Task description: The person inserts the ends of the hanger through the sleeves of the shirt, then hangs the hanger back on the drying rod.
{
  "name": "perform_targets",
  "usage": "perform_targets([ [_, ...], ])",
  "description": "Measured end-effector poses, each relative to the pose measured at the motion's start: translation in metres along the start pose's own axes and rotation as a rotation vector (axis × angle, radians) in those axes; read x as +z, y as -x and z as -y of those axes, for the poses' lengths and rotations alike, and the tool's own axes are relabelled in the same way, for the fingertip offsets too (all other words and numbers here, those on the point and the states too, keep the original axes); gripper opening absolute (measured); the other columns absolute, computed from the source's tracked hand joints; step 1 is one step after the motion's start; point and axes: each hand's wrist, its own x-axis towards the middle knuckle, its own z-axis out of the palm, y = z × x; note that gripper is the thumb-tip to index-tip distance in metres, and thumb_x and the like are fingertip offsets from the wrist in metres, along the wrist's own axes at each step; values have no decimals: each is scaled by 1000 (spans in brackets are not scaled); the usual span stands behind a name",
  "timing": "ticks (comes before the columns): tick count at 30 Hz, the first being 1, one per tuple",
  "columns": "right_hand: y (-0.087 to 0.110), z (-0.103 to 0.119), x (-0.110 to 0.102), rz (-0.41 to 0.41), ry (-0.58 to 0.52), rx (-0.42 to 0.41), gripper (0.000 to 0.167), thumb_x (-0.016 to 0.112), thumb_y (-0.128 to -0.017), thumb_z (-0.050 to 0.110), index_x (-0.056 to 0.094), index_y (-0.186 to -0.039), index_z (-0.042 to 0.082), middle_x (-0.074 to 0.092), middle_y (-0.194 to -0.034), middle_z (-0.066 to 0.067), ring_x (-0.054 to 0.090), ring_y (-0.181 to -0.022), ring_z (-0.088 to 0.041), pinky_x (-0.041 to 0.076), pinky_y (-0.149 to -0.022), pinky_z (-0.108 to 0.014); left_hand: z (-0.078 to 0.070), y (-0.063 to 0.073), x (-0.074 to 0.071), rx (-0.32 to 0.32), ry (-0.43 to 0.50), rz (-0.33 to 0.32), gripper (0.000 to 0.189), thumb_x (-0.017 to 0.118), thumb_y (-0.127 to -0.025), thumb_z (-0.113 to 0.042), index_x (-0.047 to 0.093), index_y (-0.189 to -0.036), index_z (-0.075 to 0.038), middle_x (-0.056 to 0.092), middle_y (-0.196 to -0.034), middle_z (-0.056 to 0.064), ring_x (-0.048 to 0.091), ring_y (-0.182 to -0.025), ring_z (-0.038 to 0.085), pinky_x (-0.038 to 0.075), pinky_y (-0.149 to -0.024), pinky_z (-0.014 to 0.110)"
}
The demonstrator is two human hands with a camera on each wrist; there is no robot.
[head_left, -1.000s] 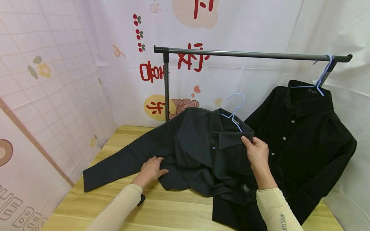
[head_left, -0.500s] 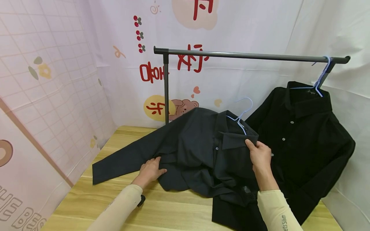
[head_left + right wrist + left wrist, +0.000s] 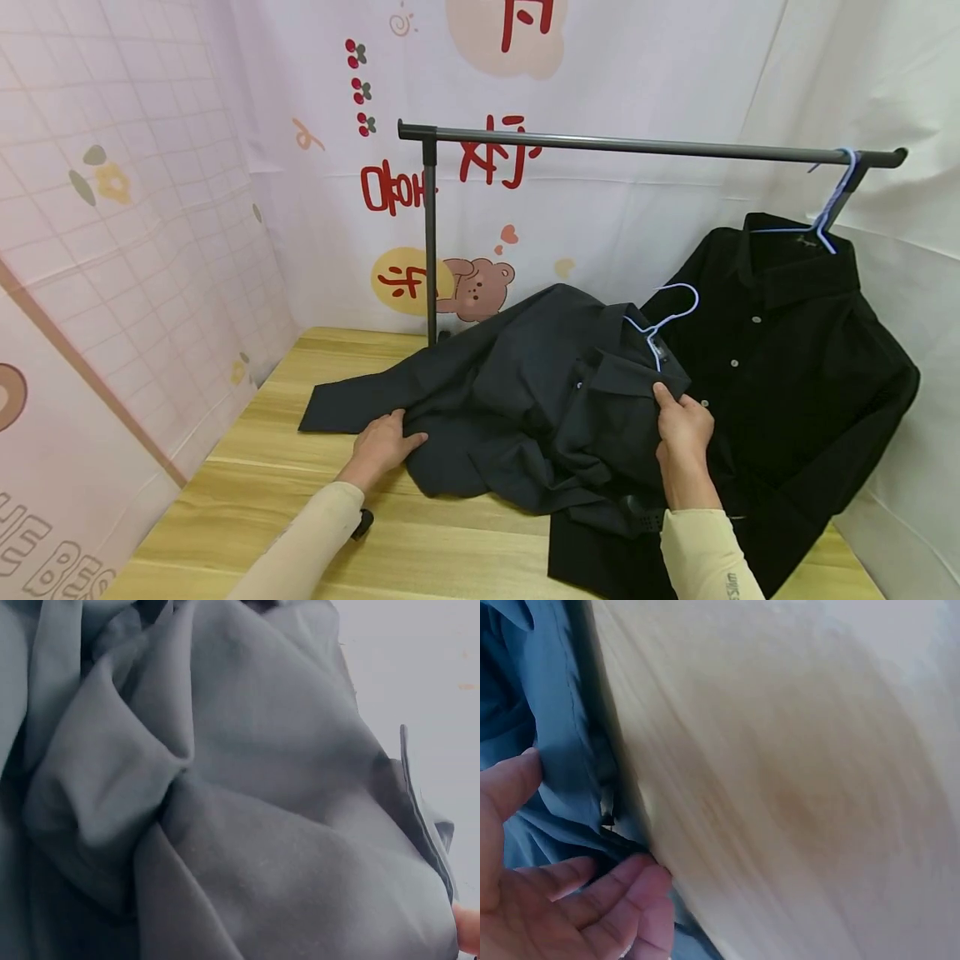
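A dark shirt [image 3: 510, 400] lies bunched on the table, its front draped from the raised collar [image 3: 622, 375]. My right hand [image 3: 686, 429] pinches that collar between thumb and fingers; in the right wrist view only a fingertip [image 3: 469, 930] shows beside the cloth [image 3: 247, 787]. A light blue wire hanger [image 3: 660, 323] sits inside the neck, its hook pointing up and tilted right. Near the shirt's left side, my left hand [image 3: 378, 450] rests at the cloth, thumb and fingers spread apart. The left wrist view shows those fingers [image 3: 622, 907] against the shirt's edge, loosely bent.
A black shirt [image 3: 810, 350] hangs on a second blue hanger [image 3: 832, 200] at the right end of a dark metal rail [image 3: 637, 145]. The rail's left post [image 3: 431, 242] stands behind the table [image 3: 450, 558]. Printed cloth [image 3: 322, 250] covers the walls.
My right hand has moved right and slightly down with the collar and hanger, which tilts further right. The shirt's sleeve has slid right across the table. My left hand has barely shifted.
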Motion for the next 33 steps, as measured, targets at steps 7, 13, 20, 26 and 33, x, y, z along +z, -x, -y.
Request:
perform_targets([
  [7,4,-8,1,-84,-93,28,36,67,-95,32,69,-105,-2,52,-92,-1,49,-84,-15,41,-72,-26,-1,-1,0,31,59,6,61,68,-95,-32,50,-140,6,54,-136,27,51,-124,46,42,-99,57],
  [13,6,-7,-2,-104,-146,21,28,67,-95,33,71,-91,5,51,-96,-2,47,-87,-15,40,-77,-27,-2,0,-1,59,43,-39,41,73,-91,-28,68,-117,3,67,-114,20,64,-102,39,53,-81,50],
  [20,6,2,-6,-119,-144,12,36,65,-96,34,69,-100,-1,52,-117,-7,47,-103,-18,39,-87,-26,-2,-1,-2,93,9,-138,9,74,-90,-15,73,-87,-7,69,-83,6,63,-70,23,51,-59,38],
  [26,5,11,-14,-136,-145,1,41,69,-94,33,57,-60,13,41,-66,6,44,-74,-16,37,-66,-26,1,-3,-15,90,64,-176,12,67,-94,-15,71,-84,-9,64,-75,1,54,-59,16,44,-51,32],
  [33,2,15,-23,-158,-161,-18,45,70,-94,32,54,-54,18,43,-63,10,46,-72,-13,39,-66,-24,17,-12,-59,-3,148,-278,20,53,-96,-18,69,-90,-7,64,-77,6,54,-61,20,42,-54,34],
])
